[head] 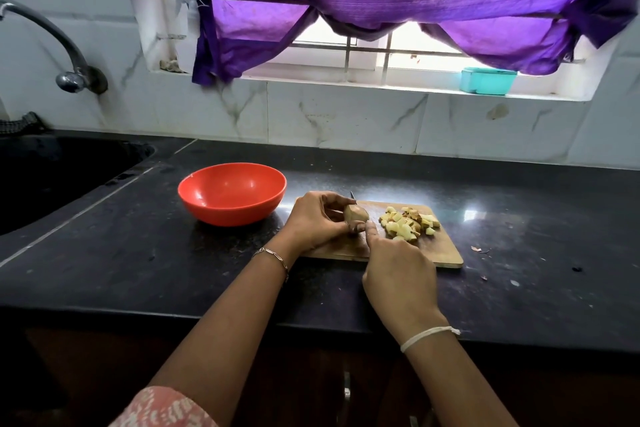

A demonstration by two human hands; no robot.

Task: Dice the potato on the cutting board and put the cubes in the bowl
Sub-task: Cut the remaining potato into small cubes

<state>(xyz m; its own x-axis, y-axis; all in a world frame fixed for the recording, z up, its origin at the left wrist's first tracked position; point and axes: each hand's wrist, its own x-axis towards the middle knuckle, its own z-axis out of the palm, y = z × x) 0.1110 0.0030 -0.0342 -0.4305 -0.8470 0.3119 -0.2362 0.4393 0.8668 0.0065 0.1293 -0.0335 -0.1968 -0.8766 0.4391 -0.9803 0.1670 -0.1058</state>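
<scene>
A wooden cutting board [440, 250] lies on the black counter. My left hand [313, 220] holds a brown-skinned piece of potato [356, 213] at the board's left end. My right hand [398, 274] grips a knife whose handle is hidden in it; its index finger reaches forward beside the potato. Only the blade tip [352, 196] shows beyond the potato. A pile of pale yellow potato cubes [408, 224] sits on the right half of the board. The red bowl [232, 192] stands left of the board and holds nothing.
A dark sink [52, 177] is sunk in the counter at far left, with a tap [69, 76] on the wall above. A teal box [487, 80] sits on the window ledge. Bits of peel [478, 249] lie right of the board.
</scene>
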